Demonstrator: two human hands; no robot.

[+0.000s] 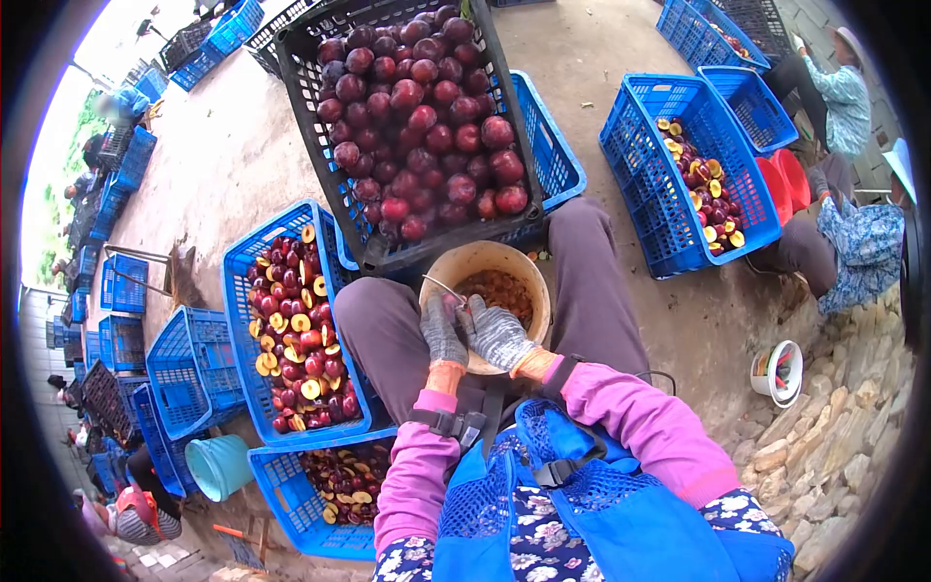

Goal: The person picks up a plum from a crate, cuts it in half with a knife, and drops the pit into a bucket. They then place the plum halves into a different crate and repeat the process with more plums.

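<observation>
Both my hands wear grey knit gloves and are close together over a cream bucket [540,308] between my knees. My right hand [498,332] is closed, with a thin metal blade-like tool [443,288] sticking out from its fingertips toward the upper left. Close beside it, my left hand [443,332] has its fingers curled; whatever lies in them is hidden. Small brown pieces [499,291], which look like plum pits, lie in the bucket. Just beyond it, a black crate [320,184] full of whole dark red plums [422,126] rests on a blue crate [553,155].
To my left, a blue crate [238,320] holds cut plums, with another blue crate [291,500] below it. A teal bucket [218,466] stands farther left. On the right are a blue crate [669,233] of plum halves, a white bucket [778,373] and seated people [858,242].
</observation>
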